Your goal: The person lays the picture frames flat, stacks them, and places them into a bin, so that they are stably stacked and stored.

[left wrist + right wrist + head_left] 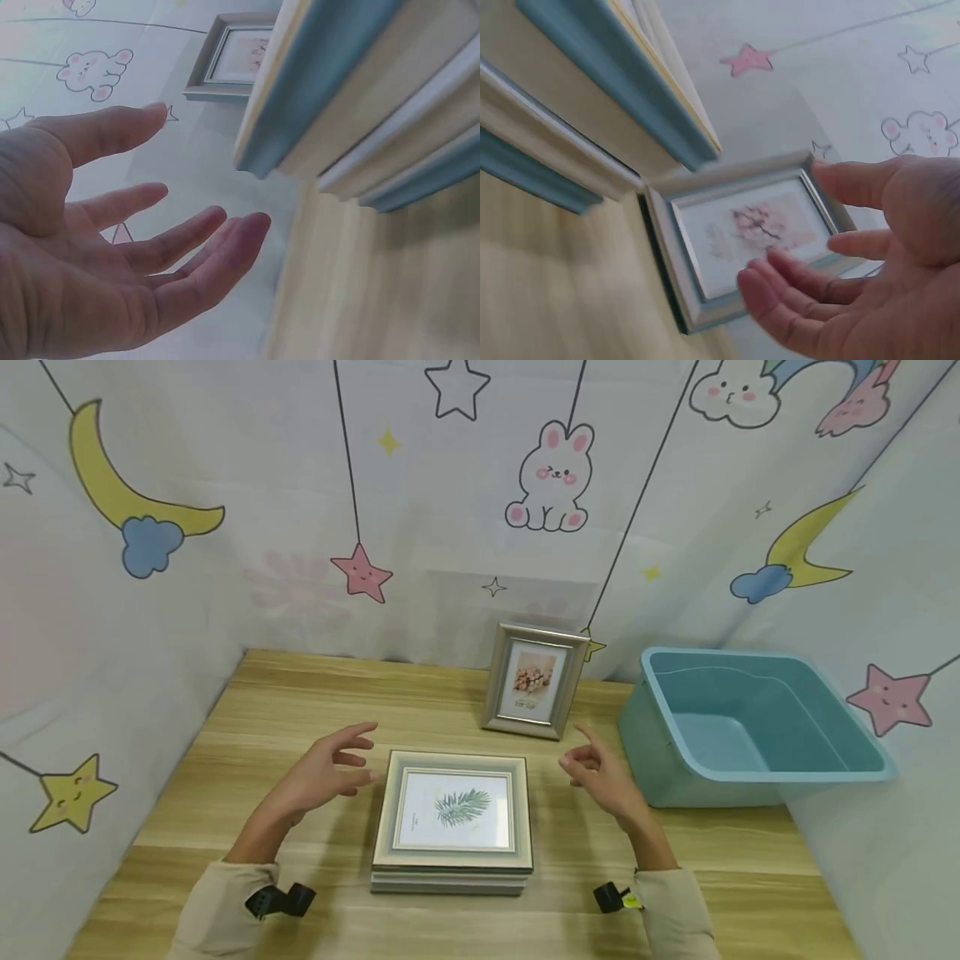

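Observation:
A stack of picture frames [453,860] lies flat on the wooden table, the top one showing a green leaf print. To its left, my left hand [330,768] hovers with fingers loosely spread and nothing in it. On the other side my right hand [600,772] is held with relaxed, slightly bent fingers, also holding nothing. Behind the stack a smaller picture frame [534,681] with a pink flower print stands upright, leaning back a little. In the right wrist view my fingers [787,300] overlap this flower frame [742,232]. The left wrist view shows the stack's layered edges [360,105] beyond my fingertips.
A blue-green plastic bin [750,710] stands at the table's right side; its visible inside holds nothing. The wooden table [300,685] meets a white cloth backdrop [465,510] printed with moons, stars and a bunny at the back and sides.

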### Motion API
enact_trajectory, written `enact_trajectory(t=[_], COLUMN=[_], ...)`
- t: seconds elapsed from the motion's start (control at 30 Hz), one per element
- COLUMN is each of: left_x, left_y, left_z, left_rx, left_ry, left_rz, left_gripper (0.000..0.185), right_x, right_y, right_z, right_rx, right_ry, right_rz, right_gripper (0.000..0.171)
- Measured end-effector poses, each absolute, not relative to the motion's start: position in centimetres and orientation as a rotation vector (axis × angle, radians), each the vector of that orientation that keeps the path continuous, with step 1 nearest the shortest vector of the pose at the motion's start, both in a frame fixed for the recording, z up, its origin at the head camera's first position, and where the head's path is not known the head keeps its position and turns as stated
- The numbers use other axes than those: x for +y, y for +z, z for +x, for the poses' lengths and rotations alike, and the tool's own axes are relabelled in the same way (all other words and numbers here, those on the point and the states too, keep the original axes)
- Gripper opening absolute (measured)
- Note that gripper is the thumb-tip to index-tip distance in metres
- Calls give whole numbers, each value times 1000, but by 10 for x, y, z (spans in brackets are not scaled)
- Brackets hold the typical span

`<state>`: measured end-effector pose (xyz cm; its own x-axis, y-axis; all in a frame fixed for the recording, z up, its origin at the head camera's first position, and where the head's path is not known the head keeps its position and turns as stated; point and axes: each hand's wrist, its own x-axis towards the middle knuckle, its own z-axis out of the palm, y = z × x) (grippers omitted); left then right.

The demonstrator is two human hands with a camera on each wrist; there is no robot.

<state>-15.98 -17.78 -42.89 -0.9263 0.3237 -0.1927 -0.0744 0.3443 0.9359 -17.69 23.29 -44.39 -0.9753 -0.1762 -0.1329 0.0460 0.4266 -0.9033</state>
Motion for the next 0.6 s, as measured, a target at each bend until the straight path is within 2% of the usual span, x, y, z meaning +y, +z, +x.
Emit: enact_trajectory(t=[0.2,0.47,0.6], left_x=[-165,-133,-110], left_y=[-415,-407,-410], left_z=[-205,-263,-287], left_rx=[2221,2045,1995], left_ry=[1558,1529,1506], left_rz=[394,519,504], left_gripper=[75,90,101], right_x=[246,249,251], right_y=[-433,-422,-414], right_z=[-219,-267,-284], right_rx=[2665,2820,2865], right_ry=[-1627,-1577,-1457], right_rz=[-217,-245,-272], right_gripper=[70,76,76])
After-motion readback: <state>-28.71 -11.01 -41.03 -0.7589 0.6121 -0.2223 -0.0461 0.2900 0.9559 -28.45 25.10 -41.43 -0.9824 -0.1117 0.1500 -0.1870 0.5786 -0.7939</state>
